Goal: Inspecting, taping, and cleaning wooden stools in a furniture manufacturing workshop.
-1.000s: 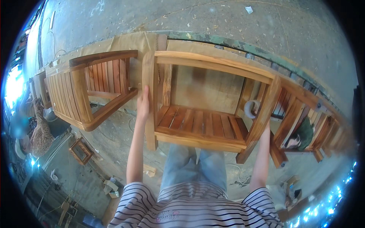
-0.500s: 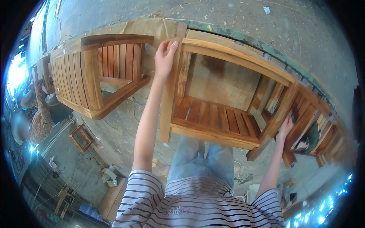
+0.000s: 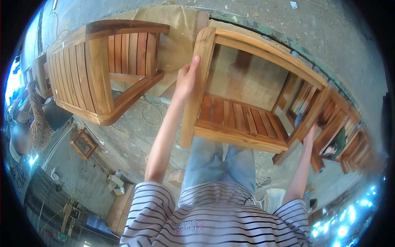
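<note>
In front of my legs stands a wooden chair frame (image 3: 242, 142) with a slatted lower panel and an open middle, on a tan-covered bench. My left hand (image 3: 187, 81) is closed round its left side post, thumb lying along the wood and the other fingers mostly behind it. On the far right side, my right hand (image 3: 311, 132) reaches in behind the chair's right post, which hides its fingers. A second slatted wooden chair (image 3: 74, 78) rests to the left, apart from my left hand.
More wooden chairs (image 3: 329, 136) crowd the right side, close to my right hand. The bench has a green far edge (image 3: 251, 29). A person (image 3: 37, 113) is at the far left. A small wooden frame (image 3: 83, 143) and a cardboard box (image 3: 177, 176) lie on the floor.
The chair frame has shifted slightly right and its left end has swung. My left hand has slid nearer along the post. My right hand has gone farther behind the right post.
</note>
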{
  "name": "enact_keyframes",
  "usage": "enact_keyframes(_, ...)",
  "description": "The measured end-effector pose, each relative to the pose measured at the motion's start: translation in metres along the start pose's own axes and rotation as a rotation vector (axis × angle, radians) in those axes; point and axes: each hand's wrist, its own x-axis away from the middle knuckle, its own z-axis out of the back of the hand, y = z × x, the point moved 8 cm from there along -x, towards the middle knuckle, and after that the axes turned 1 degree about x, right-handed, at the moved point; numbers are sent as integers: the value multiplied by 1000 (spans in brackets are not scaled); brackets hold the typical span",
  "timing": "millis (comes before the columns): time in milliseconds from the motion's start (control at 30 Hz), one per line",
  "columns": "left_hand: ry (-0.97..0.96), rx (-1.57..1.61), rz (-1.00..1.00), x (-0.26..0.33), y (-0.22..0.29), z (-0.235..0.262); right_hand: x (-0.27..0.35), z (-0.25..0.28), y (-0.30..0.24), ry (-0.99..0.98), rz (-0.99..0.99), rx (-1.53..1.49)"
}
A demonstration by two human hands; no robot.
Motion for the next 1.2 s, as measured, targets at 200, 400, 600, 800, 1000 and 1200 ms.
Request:
enact_keyframes(200,-55,-16,-74,-7,-2,11,-24,36,26,158,89,42)
enact_keyframes(400,-206,-112,-210,19,-5,22,59,-3,-39,471,282,297)
enact_keyframes(600,-276,-41,-153,64,-59,45,171,-20,-71,656,503,556)
enact_keyframes(800,-117,-328,-504,99,-37,52,257,-133,-69,15,374,286)
enact_keyframes(1000,-256,-404,-641,189,43,6,334,-272,-100,-613,284,108)
enact_keyframes(1200,-302,-111,-398,220,21,-14,355,-278,-96,-716,270,222)
